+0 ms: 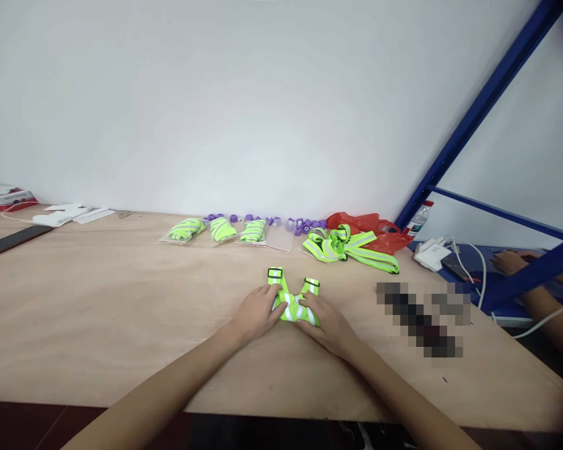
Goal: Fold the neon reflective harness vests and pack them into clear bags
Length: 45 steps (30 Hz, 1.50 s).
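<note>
A neon-yellow reflective strap vest (292, 299) with silver stripes and black buckles lies bunched on the wooden table (122, 312) in front of me. My left hand (257, 312) presses on its left side with the fingers curled over the fabric. My right hand (326, 320) holds its right side in the same way. Two strap ends with buckles stick out beyond my fingers, towards the wall.
Along the wall lie three clear bags holding folded yellow vests (221, 230), purple caps (304, 224), a loose yellow vest (344, 247) and a red plastic bag (370, 228). A phone (14, 239) lies far left. Another person's hands (513, 261) rest at right beside a blue rack (478, 109).
</note>
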Each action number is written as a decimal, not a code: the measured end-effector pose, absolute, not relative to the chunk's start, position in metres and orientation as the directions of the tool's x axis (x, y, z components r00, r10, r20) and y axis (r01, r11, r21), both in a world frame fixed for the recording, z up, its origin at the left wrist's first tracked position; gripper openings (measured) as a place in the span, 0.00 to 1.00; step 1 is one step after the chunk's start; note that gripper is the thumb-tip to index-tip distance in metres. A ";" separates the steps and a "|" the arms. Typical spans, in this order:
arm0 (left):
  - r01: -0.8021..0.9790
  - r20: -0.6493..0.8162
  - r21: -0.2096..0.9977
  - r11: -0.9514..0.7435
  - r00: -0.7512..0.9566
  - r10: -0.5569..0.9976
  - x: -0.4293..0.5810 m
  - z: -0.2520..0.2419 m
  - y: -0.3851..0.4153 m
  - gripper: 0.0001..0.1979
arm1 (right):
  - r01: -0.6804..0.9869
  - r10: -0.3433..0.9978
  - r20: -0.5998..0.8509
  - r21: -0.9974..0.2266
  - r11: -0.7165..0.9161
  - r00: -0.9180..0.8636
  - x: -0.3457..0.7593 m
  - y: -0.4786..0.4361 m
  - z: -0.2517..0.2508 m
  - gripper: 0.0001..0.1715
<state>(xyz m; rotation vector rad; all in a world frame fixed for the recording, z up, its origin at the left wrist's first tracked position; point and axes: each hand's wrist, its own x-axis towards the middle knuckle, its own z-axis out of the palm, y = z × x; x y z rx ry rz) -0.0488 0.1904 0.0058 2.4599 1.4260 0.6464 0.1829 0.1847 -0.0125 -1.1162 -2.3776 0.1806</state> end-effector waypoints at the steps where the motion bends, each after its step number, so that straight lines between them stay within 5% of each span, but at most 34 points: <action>1: 0.746 0.269 0.407 -0.527 0.454 0.850 -0.049 0.005 0.190 0.17 | 0.681 0.743 0.400 -0.316 0.661 -0.536 0.183 0.185 -0.013 0.17; 7: 0.664 0.311 0.301 -0.684 0.610 0.729 -0.063 -0.003 0.190 0.20 | 0.660 0.732 0.422 -0.333 0.673 -0.534 0.184 0.185 -0.017 0.16; 11: 0.662 0.287 0.273 -0.698 0.637 0.716 -0.070 -0.007 0.189 0.31 | 0.661 0.740 0.403 -0.343 0.667 -0.538 0.185 0.184 -0.016 0.17; 15: 0.673 0.279 0.266 -0.691 0.632 0.723 -0.066 -0.004 0.191 0.26 | 0.672 0.757 0.371 -0.354 0.651 -0.538 0.184 0.184 -0.011 0.18; 20: 0.680 0.239 0.250 -0.689 0.646 0.725 -0.062 0.006 0.197 0.31 | 0.698 0.795 0.356 -0.385 0.604 -0.491 0.186 0.191 -0.011 0.17; 26: 0.775 0.152 0.205 -0.597 0.577 0.802 -0.059 0.024 0.213 0.24 | 0.750 0.777 0.467 -0.303 0.588 -0.421 0.180 0.210 -0.015 0.18; 33: 0.874 0.155 0.224 -0.432 0.405 0.901 -0.040 0.036 0.246 0.22 | 0.698 0.845 0.464 -0.512 0.501 -0.266 0.174 0.242 -0.012 0.27; 45: 0.862 0.229 0.343 -0.374 0.309 0.923 -0.024 0.002 0.290 0.18 | 0.743 0.899 0.434 -0.581 0.331 -0.062 0.176 0.271 -0.017 0.17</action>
